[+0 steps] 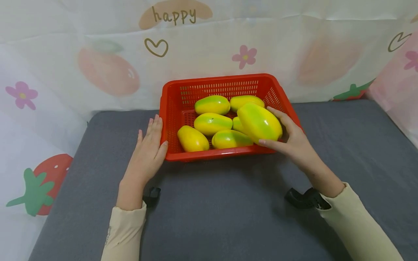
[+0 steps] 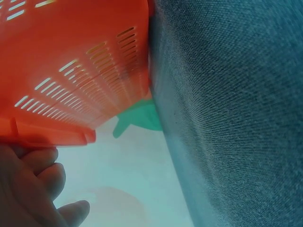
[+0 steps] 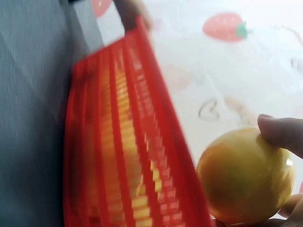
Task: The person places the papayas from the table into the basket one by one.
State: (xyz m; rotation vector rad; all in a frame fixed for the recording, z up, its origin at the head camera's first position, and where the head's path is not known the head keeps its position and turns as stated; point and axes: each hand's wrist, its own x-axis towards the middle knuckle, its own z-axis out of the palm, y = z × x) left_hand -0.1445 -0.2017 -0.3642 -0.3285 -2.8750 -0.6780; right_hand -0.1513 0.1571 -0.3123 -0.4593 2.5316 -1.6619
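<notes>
A red plastic basket (image 1: 173, 157) with slotted walls holds several yellow-green papayas (image 1: 213, 124). My right hand (image 1: 295, 143) grips another papaya (image 1: 259, 122) over the basket's right front part, thumb and fingers on its right end. From the right wrist, that papaya (image 3: 246, 177) shows beside the red rim, end toward the camera. My left hand (image 1: 148, 152) rests on the basket's left side with straight fingers, thumb near the front left corner. In the left wrist view its fingers (image 2: 51, 177) lie at the basket's rim. The held papaya partly covers one behind it.
The basket stands on a grey cloth-covered table (image 1: 209, 210), close to the back. Behind it hangs a white curtain (image 1: 202, 54) printed with fruit, flowers and writing. Black straps (image 1: 305, 198) sit at both wrists.
</notes>
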